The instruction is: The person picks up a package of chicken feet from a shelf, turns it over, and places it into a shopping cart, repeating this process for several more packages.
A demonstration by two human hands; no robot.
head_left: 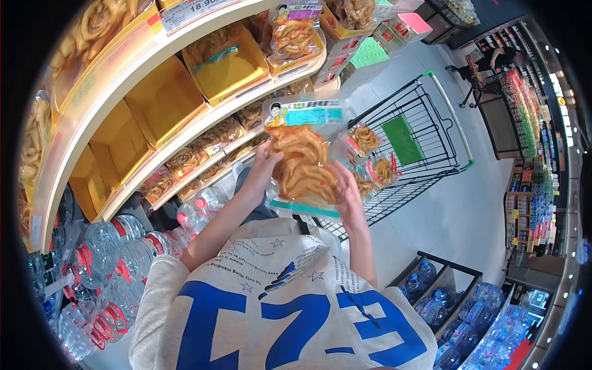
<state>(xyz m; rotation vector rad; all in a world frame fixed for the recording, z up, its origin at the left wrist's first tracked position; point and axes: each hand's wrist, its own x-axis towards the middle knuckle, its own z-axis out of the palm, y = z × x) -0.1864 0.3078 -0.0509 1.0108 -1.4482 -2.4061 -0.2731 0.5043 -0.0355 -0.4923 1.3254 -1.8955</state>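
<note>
A clear packet of brown chicken feet [302,160] with a teal label is held up in front of the chest. My left hand [266,161] grips its left edge, fingers bent round the plastic. At the opposite edge, my right hand [350,196] holds the lower right side of the packet. Behind and to the right of it stands a shopping cart [425,151] with a green panel, with several similar packets [373,161] inside. Left of the hands, a shelf carries yellow bins [225,68], one partly filled with a teal-labelled packet.
Large water bottles [114,253] stand below the shelf at the left. More bottles [456,308] fill a black rack at the lower right. Grey floor [453,203] surrounds the cart. Stocked shelves [530,203] line the far right, and a person in dark clothing [493,60] is farther back.
</note>
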